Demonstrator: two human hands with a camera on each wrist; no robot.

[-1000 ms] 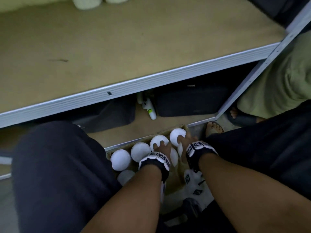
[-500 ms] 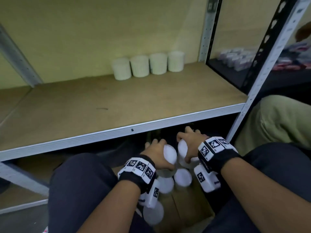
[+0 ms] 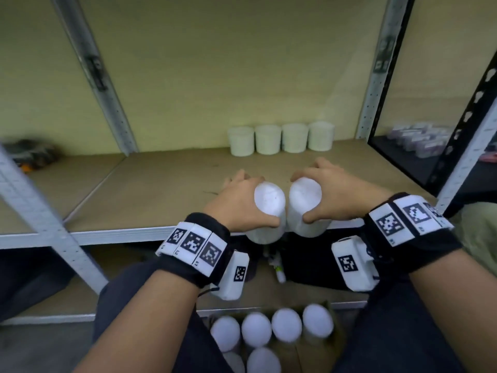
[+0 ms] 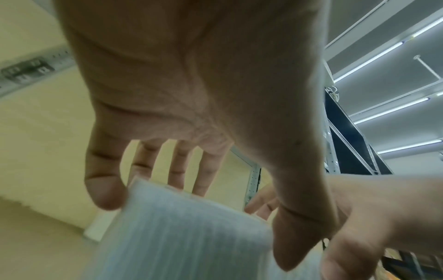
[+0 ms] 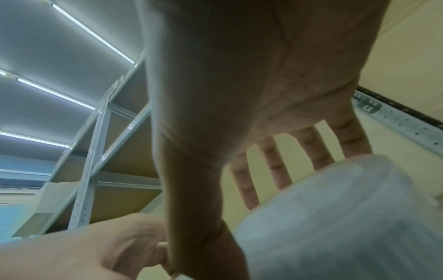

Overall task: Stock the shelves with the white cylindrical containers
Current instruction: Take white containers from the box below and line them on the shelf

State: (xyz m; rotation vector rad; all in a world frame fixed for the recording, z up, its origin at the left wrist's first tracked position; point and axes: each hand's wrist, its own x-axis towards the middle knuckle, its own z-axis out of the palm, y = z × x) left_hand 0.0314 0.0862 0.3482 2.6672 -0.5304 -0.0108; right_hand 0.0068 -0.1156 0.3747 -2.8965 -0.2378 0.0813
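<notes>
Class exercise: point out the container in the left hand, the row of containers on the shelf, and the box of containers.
Left-hand container (image 3: 269, 200), head view, lid.
Shelf row (image 3: 294, 138), head view, third container's side.
Box (image 3: 337, 339), head view, right cardboard edge.

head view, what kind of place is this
Probably a stockroom or storage area: a metal rack with board shelves, a row of white containers at the shelf's back, more in a cardboard box below, and strip lights overhead.

Holding both forearms out in front, left hand (image 3: 240, 204) and right hand (image 3: 332, 193) side by side, fingers curling, thumbs pinching inward, nearly touching.
</notes>
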